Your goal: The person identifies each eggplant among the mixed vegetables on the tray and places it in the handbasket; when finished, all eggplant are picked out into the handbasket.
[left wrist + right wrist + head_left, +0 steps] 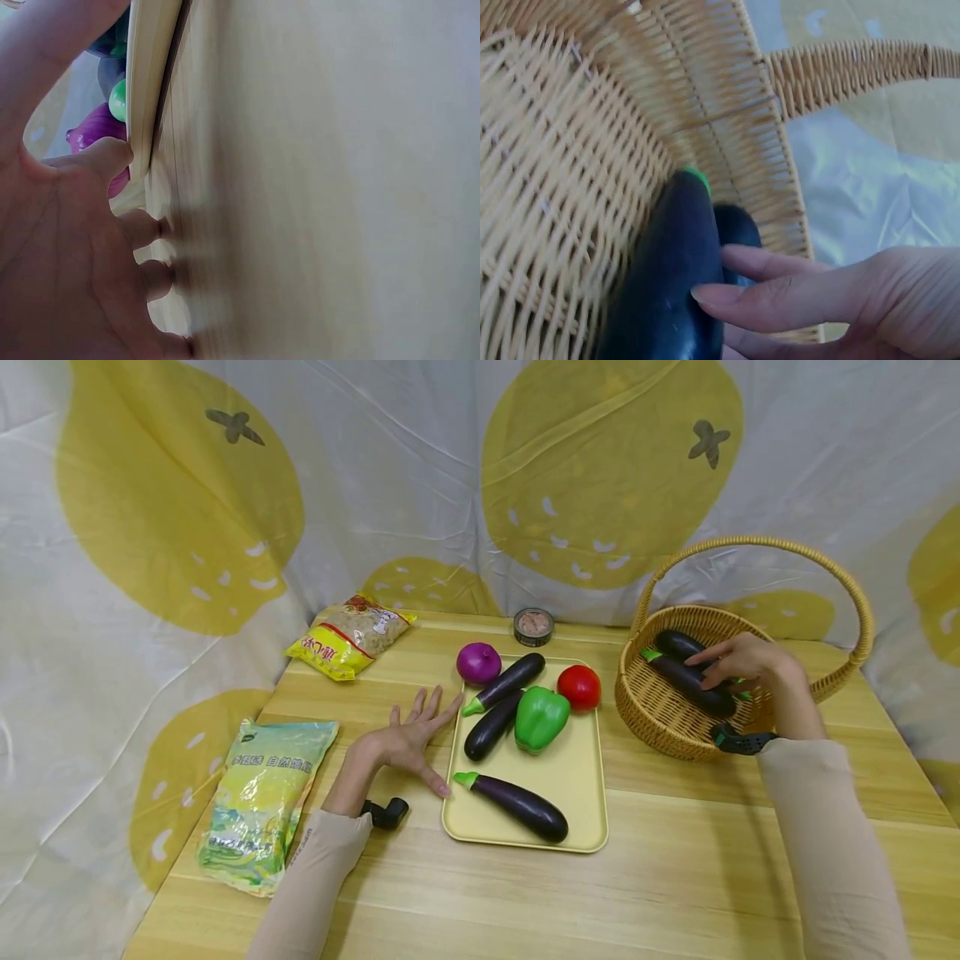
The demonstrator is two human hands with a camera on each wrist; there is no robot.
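Observation:
On the table, my left hand point(407, 739) spreads its fingers beside the pale yellow tray point(581, 810); its thumb and forefinger reach the left rim. The tray bears an eggplant point(521, 810) near its front, two more eggplants point(516, 681) further back, a green bell pepper point(542, 718), a red tomato point(579, 687) and a purple onion point(478, 663) at the back left corner. Inside the wicker basket point(652, 718) lie two eggplants point(679, 262) side by side. My right hand point(746, 662) reaches in, its loose thumb and fingers touching them; part of that contact is hidden.
A tall looped handle point(757, 541) arches over the basket. A roll of tape point(533, 626) sits behind the tray. To the left lie a yellow and clear food bag point(352, 635) and a green-blue packet point(266, 802). A lemon-print cloth point(397, 485) hangs around the table.

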